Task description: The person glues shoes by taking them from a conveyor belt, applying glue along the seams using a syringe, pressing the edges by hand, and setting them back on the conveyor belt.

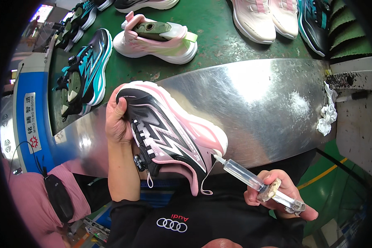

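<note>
The left hand's fingers [120, 108] are curled firmly round the toe of a pink-and-black sneaker [169, 130], thumb pressed on its upper; the right hand [283, 190] is closed round the back of a clear plastic syringe [242, 173], its flange and plunger end wrapped in grubby, lumpy material. The narrow tip meets the heel near the sole's edge. The sneaker, smooth-soled with zigzag overlays, lies slantwise over the near edge of the scratched metal table [273, 136], hiding part of it. Right of it sit a powdery white patch [299, 104] and crumpled tissue [328, 113]. Beyond, on a worn green surface [217, 43], stand a pale pink-and-green shoe [180, 49], glossy black-and-teal shoes [99, 68] leftward and cream shoes [254, 22] rightward.
</note>
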### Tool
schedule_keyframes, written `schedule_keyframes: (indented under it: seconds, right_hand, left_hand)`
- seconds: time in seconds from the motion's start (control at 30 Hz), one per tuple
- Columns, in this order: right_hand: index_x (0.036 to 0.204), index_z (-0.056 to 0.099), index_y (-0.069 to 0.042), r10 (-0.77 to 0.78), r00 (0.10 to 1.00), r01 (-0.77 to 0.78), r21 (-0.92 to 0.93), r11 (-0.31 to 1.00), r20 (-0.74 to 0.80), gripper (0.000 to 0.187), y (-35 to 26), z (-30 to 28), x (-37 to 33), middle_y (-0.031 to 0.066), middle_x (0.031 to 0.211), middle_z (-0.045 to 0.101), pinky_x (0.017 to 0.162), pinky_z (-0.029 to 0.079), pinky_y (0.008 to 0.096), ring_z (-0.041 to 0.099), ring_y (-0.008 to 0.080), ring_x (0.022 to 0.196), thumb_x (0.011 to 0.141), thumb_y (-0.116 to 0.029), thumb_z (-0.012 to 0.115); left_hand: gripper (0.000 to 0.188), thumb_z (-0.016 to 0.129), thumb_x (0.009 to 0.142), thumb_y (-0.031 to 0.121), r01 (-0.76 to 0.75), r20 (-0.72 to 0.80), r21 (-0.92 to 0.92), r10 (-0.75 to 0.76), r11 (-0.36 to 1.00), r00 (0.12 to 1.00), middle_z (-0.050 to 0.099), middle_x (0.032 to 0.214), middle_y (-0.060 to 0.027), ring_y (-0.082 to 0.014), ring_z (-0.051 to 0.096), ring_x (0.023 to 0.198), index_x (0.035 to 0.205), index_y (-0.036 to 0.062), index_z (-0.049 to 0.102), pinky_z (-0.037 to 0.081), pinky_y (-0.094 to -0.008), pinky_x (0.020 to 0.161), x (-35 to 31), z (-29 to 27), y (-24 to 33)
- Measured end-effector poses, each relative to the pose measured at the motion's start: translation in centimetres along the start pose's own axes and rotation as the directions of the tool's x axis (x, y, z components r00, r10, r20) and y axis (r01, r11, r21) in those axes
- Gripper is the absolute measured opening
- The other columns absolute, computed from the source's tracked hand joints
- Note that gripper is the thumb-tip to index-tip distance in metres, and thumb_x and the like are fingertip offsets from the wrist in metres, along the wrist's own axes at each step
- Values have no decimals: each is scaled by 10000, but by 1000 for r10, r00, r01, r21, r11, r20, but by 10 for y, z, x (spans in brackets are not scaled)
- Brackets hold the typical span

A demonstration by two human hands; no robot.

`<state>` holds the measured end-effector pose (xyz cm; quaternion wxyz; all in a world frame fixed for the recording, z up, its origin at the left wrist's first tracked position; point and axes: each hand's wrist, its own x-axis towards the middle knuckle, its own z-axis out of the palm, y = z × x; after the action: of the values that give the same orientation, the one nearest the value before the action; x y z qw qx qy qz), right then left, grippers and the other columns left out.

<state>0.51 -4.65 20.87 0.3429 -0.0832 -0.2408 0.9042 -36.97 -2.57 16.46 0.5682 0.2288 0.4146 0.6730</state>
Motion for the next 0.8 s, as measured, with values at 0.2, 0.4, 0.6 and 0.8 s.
schedule_keyframes:
  seconds: [0.2,0.4,0.6,0.8]
  right_hand:
    - [1335,350,-47,-20,997,19,20,1000,68,1119,7,-5,7,206,1133,473,620,333,314,491,236,862,536,-742,715]
    - [1325,347,-24,-22,998,20,39,999,64,1110,10,-8,11,209,1130,473,635,344,316,492,240,875,555,-734,716]
    - [1296,371,-3,-15,1000,15,-14,1000,1,1088,8,-5,6,205,1092,498,642,362,316,503,258,904,569,-743,701]
    - [1331,322,31,-14,998,15,-22,1000,66,1190,9,-8,5,121,1092,432,854,366,298,453,217,1067,526,-746,727]
  left_hand:
    - [399,618,872,113,3,6,-10,-3,1000,1000,618,1081,-192,-276,636,967,1194,-65,466,527,-391,868,0,-2,2]
    - [486,622,865,267,-29,-49,140,36,990,998,607,1071,-219,-308,644,933,1186,-59,460,547,-430,824,0,-5,-1]
    - [496,633,839,311,-18,-50,216,30,976,998,619,1022,-233,-336,645,916,1139,-56,486,553,-446,798,0,-6,-2]
    - [461,622,861,266,-14,-49,142,22,990,999,617,1039,-221,-319,648,915,1161,-50,471,555,-439,808,-1,-6,1]
